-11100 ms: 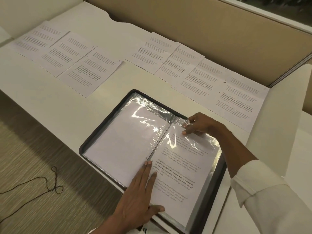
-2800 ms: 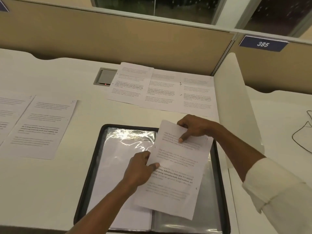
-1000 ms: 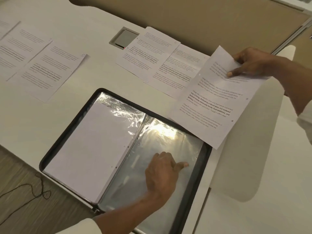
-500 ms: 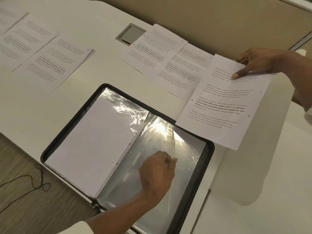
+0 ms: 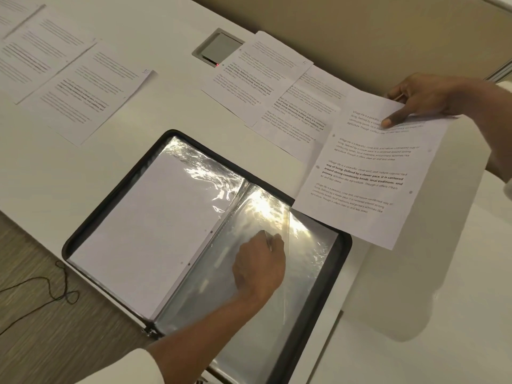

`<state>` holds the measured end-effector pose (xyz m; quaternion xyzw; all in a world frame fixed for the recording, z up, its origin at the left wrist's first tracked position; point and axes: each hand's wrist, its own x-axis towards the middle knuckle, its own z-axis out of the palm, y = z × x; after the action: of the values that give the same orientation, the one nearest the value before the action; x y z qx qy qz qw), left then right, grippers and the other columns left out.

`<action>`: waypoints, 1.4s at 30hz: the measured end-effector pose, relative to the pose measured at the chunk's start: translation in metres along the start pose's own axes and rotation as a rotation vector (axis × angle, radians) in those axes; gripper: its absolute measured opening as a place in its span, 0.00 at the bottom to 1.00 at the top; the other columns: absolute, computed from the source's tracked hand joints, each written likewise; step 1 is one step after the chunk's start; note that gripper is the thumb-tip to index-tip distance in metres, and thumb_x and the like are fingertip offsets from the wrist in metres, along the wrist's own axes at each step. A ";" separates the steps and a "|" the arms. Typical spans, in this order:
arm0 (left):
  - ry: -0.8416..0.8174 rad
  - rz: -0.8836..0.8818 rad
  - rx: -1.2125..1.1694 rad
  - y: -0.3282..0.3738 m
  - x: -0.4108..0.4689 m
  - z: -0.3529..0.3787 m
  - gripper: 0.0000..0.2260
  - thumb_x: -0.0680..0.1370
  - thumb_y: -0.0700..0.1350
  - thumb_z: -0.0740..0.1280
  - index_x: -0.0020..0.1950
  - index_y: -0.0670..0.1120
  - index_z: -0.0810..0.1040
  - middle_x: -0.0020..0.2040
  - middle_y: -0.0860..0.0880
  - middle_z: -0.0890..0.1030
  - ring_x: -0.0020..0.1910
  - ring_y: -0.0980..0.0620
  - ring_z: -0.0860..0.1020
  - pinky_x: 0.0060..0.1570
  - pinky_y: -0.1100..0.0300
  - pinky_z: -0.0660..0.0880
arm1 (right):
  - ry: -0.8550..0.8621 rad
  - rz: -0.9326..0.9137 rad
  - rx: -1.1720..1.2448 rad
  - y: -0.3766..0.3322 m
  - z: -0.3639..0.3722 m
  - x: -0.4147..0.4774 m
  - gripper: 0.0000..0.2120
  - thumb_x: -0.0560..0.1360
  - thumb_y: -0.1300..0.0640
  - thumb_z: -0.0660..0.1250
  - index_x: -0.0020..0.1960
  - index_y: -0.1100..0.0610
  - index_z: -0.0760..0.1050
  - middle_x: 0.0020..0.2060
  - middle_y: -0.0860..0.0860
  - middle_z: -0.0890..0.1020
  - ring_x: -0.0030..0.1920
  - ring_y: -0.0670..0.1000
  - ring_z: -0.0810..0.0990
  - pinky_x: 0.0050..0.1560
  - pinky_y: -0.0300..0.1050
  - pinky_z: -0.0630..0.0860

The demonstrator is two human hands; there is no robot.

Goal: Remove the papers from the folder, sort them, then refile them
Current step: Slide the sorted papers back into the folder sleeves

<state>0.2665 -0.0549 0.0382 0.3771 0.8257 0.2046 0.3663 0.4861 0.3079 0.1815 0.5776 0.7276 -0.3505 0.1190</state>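
While the folder (image 5: 117,189) is lying open on the worktop (image 5: 69,176), the right grip (image 5: 426,98) is holding one printed sheet (image 5: 365,176) by its top edge. One digit is pressing on the printed face and the others are curling behind. The sheet is hanging just past the folder's far right corner, with its lower corner overlapping that corner; I cannot tell whether they touch. The left grip (image 5: 259,268) is pinching the free edge of a clear sleeve (image 5: 210,289) on the folder's right half and lifting it off the sleeves beneath.

Judgement: the sheet is going to the row of sheets (image 5: 260,76) beyond the folder's far edge, while the sleeve is being turned toward the spine.
- Lower the sheet flat at the row's right end, with the text left uncovered. Held at one end only, it is likely to sag.
- Turn the sleeve slowly. Glare is hiding whether the next sleeve holds paper.

Orientation: the sheet is facing print-up, first lines at the right grip. Its long axis is slanting from that grip down toward the folder's far right corner, roughly parallel to the folder's spine.
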 end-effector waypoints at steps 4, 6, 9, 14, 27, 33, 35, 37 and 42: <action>0.013 0.066 -0.073 0.006 0.011 0.000 0.14 0.84 0.56 0.62 0.44 0.52 0.82 0.37 0.57 0.84 0.35 0.56 0.83 0.42 0.51 0.83 | -0.019 0.007 0.007 0.004 0.003 -0.001 0.10 0.71 0.57 0.81 0.51 0.50 0.85 0.41 0.45 0.89 0.33 0.43 0.85 0.38 0.42 0.77; 0.054 0.104 -0.065 0.011 0.012 -0.003 0.12 0.81 0.57 0.70 0.42 0.53 0.84 0.35 0.58 0.84 0.35 0.59 0.82 0.41 0.54 0.83 | -0.014 -0.003 0.008 0.008 0.002 0.000 0.11 0.71 0.55 0.82 0.51 0.49 0.86 0.42 0.46 0.89 0.35 0.46 0.86 0.42 0.43 0.78; 0.091 0.138 -0.017 0.018 0.006 -0.003 0.13 0.77 0.60 0.75 0.40 0.53 0.81 0.33 0.59 0.81 0.33 0.60 0.80 0.38 0.59 0.79 | 0.005 -0.015 0.022 0.013 -0.005 0.000 0.10 0.70 0.56 0.82 0.50 0.50 0.86 0.42 0.47 0.89 0.38 0.51 0.85 0.44 0.44 0.77; 0.147 0.289 0.129 0.025 -0.004 0.003 0.14 0.78 0.61 0.74 0.43 0.54 0.77 0.36 0.59 0.79 0.33 0.59 0.79 0.38 0.60 0.79 | 0.032 -0.018 0.047 0.019 -0.018 0.006 0.12 0.70 0.56 0.82 0.52 0.52 0.86 0.44 0.50 0.89 0.41 0.56 0.86 0.48 0.48 0.80; 0.335 0.610 0.372 0.021 -0.004 0.016 0.14 0.72 0.55 0.81 0.40 0.50 0.80 0.31 0.55 0.77 0.24 0.58 0.74 0.25 0.62 0.78 | -0.078 -0.081 0.003 -0.022 0.019 0.065 0.19 0.69 0.51 0.84 0.57 0.50 0.83 0.47 0.47 0.88 0.45 0.52 0.86 0.50 0.45 0.79; 0.369 0.687 0.408 0.017 -0.005 0.023 0.12 0.75 0.55 0.79 0.42 0.48 0.84 0.32 0.52 0.81 0.26 0.56 0.76 0.28 0.61 0.79 | -0.079 -0.105 0.067 -0.045 0.040 0.095 0.19 0.66 0.50 0.85 0.54 0.52 0.86 0.49 0.52 0.89 0.49 0.55 0.87 0.58 0.53 0.83; 0.383 0.725 0.397 0.016 -0.007 0.026 0.11 0.78 0.53 0.76 0.42 0.47 0.83 0.32 0.52 0.80 0.26 0.56 0.75 0.27 0.60 0.78 | -0.062 -0.103 0.062 -0.049 0.045 0.104 0.20 0.64 0.48 0.86 0.53 0.50 0.86 0.49 0.52 0.89 0.52 0.57 0.87 0.60 0.55 0.83; 0.381 0.758 0.397 0.015 -0.008 0.030 0.11 0.81 0.52 0.73 0.42 0.48 0.82 0.32 0.52 0.78 0.27 0.55 0.74 0.27 0.58 0.78 | -0.055 -0.090 0.086 -0.051 0.049 0.108 0.21 0.65 0.48 0.86 0.55 0.51 0.86 0.49 0.52 0.88 0.52 0.56 0.86 0.56 0.51 0.83; 0.390 0.774 0.407 0.018 -0.008 0.031 0.15 0.83 0.56 0.69 0.41 0.48 0.82 0.32 0.53 0.79 0.27 0.56 0.75 0.29 0.60 0.78 | -0.052 -0.011 0.248 -0.048 0.059 0.111 0.20 0.66 0.53 0.86 0.54 0.56 0.85 0.47 0.52 0.88 0.45 0.51 0.86 0.46 0.45 0.83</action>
<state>0.3020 -0.0484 0.0328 0.6757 0.7011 0.2270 0.0202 0.3944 0.3501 0.0924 0.5748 0.6783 -0.4532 0.0634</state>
